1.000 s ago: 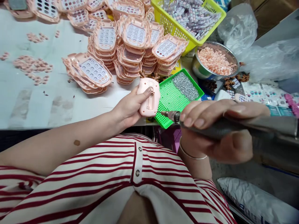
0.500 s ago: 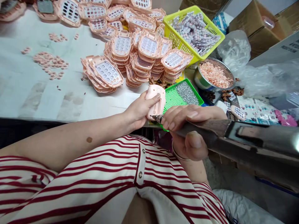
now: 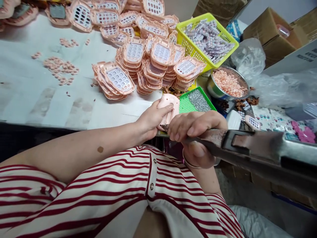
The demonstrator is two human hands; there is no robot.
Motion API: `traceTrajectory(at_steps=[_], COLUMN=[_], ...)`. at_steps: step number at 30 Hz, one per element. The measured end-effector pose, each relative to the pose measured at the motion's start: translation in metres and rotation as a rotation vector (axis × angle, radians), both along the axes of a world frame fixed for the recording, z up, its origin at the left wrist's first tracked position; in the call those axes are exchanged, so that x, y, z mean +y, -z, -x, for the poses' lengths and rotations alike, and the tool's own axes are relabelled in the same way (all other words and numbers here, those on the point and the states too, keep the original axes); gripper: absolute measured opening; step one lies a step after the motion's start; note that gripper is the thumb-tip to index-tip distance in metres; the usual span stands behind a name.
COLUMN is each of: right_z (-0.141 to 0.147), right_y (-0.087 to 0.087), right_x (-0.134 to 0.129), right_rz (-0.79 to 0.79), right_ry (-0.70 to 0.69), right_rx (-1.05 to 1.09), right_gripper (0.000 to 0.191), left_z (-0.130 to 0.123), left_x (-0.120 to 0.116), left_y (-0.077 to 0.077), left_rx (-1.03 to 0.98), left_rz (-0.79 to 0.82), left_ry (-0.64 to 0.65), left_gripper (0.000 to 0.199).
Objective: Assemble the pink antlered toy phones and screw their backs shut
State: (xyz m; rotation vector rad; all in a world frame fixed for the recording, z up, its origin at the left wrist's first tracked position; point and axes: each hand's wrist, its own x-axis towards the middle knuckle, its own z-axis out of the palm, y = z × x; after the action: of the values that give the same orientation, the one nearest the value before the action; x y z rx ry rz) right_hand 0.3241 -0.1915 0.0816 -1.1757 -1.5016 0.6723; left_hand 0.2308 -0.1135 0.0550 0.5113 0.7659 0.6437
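My left hand (image 3: pixel 151 119) grips a pink plastic toy casing (image 3: pixel 169 103) at the table's front edge, thumb lying across its face. A long dark electric screwdriver (image 3: pixel 223 140) is held in my right hand (image 3: pixel 195 132), fingers wrapped round its front part. Its bit meets the lower left corner of the casing; the exact contact is too small to make out. Just behind the casing lies a green perforated tray (image 3: pixel 184 103) with many small silver screws (image 3: pixel 198 100). My right hand covers part of the casing and the tray's near side.
Stacks of pink keypad housings (image 3: pixel 116 79) stand behind my left hand. Small pink pieces (image 3: pixel 60 69) lie on the white table (image 3: pixel 104 115). A yellow basket (image 3: pixel 182 26) of printed strips and a metal bowl (image 3: pixel 213 86) of pink parts are at the right, near cardboard boxes (image 3: pixel 260 28).
The camera view has shifted, so the scene sits slightly right and lower. The screwdriver's rear has swung a little lower, and its bit stays at the casing's lower corner.
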Motion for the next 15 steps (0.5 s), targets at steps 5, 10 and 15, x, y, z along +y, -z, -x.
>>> traceTrajectory(at_steps=[5, 10, 15], right_z=[0.009, 0.006, -0.025], right_y=[-0.024, -0.012, 0.015], right_x=[-0.006, -0.010, -0.027], right_rz=[-0.397, -0.412, -0.494], right_ry=[-0.070, 0.374, 0.772], right_rx=[0.139, -0.036, -0.253], right_gripper=[0.018, 0.044, 0.044], left_z=[0.004, 0.028, 0.072], left_x=[0.001, 0.007, 0.020], left_y=[-0.001, -0.005, -0.010], left_rx=[0.000, -0.175, -0.296], left_rz=[-0.076, -0.034, 0.016], left_ry=[-0.018, -0.079, -0.049], left_gripper=[0.021, 0.019, 0.046])
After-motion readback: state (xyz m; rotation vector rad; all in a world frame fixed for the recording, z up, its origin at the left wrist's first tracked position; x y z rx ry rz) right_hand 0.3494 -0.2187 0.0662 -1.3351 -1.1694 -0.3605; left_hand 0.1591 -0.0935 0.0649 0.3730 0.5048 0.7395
